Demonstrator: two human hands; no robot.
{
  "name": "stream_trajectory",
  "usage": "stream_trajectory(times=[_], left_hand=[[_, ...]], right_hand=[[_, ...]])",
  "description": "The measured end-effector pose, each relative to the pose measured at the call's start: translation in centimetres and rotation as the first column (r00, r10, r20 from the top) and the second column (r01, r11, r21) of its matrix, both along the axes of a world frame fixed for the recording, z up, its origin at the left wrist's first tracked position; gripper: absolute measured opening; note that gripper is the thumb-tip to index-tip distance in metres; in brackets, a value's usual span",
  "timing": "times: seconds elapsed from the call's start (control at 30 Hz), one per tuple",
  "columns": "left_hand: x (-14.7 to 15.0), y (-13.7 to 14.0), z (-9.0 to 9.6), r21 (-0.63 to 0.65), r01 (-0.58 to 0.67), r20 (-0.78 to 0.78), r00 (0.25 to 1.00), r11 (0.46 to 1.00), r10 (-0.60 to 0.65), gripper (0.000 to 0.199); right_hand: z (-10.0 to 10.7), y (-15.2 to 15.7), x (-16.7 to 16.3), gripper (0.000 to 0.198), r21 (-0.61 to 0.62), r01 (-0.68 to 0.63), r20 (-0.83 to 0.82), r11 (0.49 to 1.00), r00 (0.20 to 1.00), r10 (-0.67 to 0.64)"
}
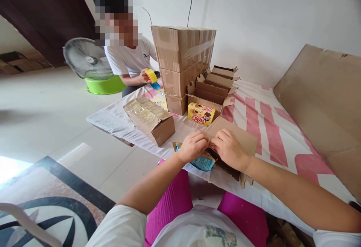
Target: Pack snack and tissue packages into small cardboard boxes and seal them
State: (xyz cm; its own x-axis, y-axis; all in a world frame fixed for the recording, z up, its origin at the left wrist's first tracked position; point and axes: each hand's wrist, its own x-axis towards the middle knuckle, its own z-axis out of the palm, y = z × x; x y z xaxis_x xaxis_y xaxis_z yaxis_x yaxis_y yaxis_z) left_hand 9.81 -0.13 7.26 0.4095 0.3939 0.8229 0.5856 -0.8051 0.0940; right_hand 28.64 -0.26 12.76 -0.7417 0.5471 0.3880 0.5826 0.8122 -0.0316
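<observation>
An open cardboard box [244, 141] lies at the table's front edge before me, its lid raised towards the back. A blue snack packet [203, 163] shows in its left part, beneath my hands. My left hand [194, 146] is closed over the left part of the box, fingers curled. Close beside it, my right hand [229, 148] is closed too, fingertips pinched together near the lid. What the fingertips hold is hidden. A small yellow printed box [200, 114] stands just behind my hands.
Taped cardboard boxes [172, 51] are stacked at the back, beside a row of open boxes [211, 89]. A taped box [148, 117] lies left. A person [131, 62] holds a yellow tape roll [151, 76]. Large cardboard [318, 100] leans right; a fan [87, 59] stands behind.
</observation>
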Motion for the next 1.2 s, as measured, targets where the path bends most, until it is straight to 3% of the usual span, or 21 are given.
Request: stream_trajectory(times=[0.13,0.33,0.43,0.57,0.63,0.8,0.93,1.0,1.07,1.2], left_hand=[[-0.3,-0.1,0.2,-0.027,0.001,-0.021,1.000,1.000,-0.001,0.023],[-0.1,-0.3,0.2,-0.062,0.048,-0.084,0.995,0.997,-0.053,0.024],[-0.5,0.0,0.1,-0.072,0.059,-0.102,0.993,0.996,-0.066,0.023],[-2.5,0.8,0.3,-0.060,-0.049,-0.049,0.998,0.997,0.046,0.024],[-3.4,1.0,0.5,-0.050,-0.098,-0.058,0.994,0.994,0.095,0.023],[-3.7,1.1,0.5,-0.062,-0.094,-0.126,0.988,0.994,0.085,0.021],[-3.5,1.2,0.5,-0.111,-0.074,-0.061,0.996,0.991,0.067,0.019],[-3.4,1.1,0.7,-0.138,-0.046,-0.038,0.998,0.989,0.041,0.017],[-3.2,1.0,1.2,-0.166,-0.030,-0.021,0.999,0.986,0.027,0.016],[-2.2,1.2,2.5,-0.163,-0.026,-0.003,1.000,0.986,0.026,0.015]], right_hand=[[-0.4,-0.2,0.1,0.023,0.060,-0.042,-0.004,0.997,0.999,0.042],[-1.2,0.0,0.7,0.017,-0.167,-0.179,-0.152,0.970,0.976,0.154],[-1.3,-0.2,1.2,0.017,-0.221,-0.222,-0.222,0.950,0.960,0.172],[-1.8,-0.8,2.8,0.015,-0.275,-0.301,-0.244,0.913,0.940,0.236],[-1.8,-1.0,3.9,0.015,-0.305,-0.273,-0.289,0.912,0.939,0.185],[-1.0,-0.6,6.3,0.008,-0.416,-0.174,-0.416,0.892,0.909,-0.017],[-0.7,-0.2,8.2,0.034,-0.439,-0.043,-0.539,0.897,0.812,-0.225],[-0.7,-0.2,9.3,0.032,-0.455,0.038,-0.554,0.890,0.770,-0.316],[-0.8,-0.5,10.4,0.024,-0.452,0.111,-0.553,0.885,0.744,-0.376],[-1.8,-1.4,12.7,0.031,-0.391,0.250,-0.573,0.886,0.687,-0.446]])
